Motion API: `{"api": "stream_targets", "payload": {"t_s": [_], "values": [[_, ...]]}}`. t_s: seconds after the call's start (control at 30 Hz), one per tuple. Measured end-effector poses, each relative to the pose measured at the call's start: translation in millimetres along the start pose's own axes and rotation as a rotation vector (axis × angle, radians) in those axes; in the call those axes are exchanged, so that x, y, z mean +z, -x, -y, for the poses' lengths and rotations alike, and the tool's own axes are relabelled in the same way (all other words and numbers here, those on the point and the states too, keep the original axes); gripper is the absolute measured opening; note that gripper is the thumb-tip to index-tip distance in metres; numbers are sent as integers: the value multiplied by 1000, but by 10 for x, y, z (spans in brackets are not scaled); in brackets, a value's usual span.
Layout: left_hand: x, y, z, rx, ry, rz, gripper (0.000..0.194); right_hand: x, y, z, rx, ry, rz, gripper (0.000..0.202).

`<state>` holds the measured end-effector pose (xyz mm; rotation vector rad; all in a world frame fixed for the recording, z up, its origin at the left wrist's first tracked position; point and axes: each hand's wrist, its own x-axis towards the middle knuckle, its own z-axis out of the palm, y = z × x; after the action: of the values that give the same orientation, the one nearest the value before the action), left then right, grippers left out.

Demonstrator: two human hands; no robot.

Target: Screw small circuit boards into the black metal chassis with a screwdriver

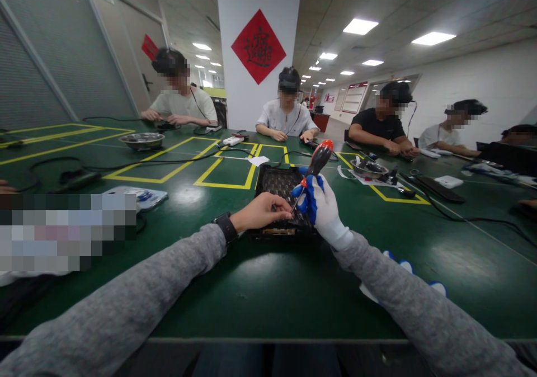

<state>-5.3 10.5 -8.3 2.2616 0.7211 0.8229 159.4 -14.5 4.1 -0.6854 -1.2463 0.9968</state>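
A black open case with a gridded inside (277, 184) lies on the green table in front of me. My right hand (321, 206), in a white and blue glove, grips a screwdriver (321, 159) with a black and red handle, tilted with its shaft pointing down into the case. My bare left hand (266, 210), with a dark watch on the wrist, is over the near left part of the case. Its thumb and fingers are pinched together beside the screwdriver's tip; anything between them is too small to make out.
A metal bowl (141, 141) is at the back left, another bowl (369, 168) with parts at the right. A white glove with blue fingertips (406, 267) lies by my right forearm. Cables and a paper scrap (258, 160) lie beyond the case. Several people sit around.
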Motion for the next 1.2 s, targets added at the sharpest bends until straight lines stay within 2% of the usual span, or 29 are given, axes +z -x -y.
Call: {"api": "stream_targets", "payload": {"t_s": [0.1, 0.3, 0.5, 0.57, 0.7, 0.8, 0.93, 1.2], "values": [[-6, -1, 2, 19, -3, 20, 26, -2, -1, -3, 2, -8, 1, 37], [7, 1, 3, -29, -3, -9, 31, 1, 2, -4, -26, 0, 2, 36], [-4, 0, 2, 35, 51, 23, 26, -8, -8, 0, -22, 9, -4, 34], [-5, -12, 8, 21, 88, -60, 26, -16, -14, -3, -52, 13, -43, 33], [-2, -36, 54, -99, 147, -363, 24, -23, -35, -31, -32, 28, -106, 32], [0, -41, 91, -186, 178, -461, 35, -21, -50, -68, 41, 108, -107, 34], [9, -36, 99, -221, 201, -431, 44, -16, -59, -100, 65, 229, -83, 36], [6, -24, 45, -247, 161, -369, 45, 16, -41, -80, 55, 304, -46, 36]]}}
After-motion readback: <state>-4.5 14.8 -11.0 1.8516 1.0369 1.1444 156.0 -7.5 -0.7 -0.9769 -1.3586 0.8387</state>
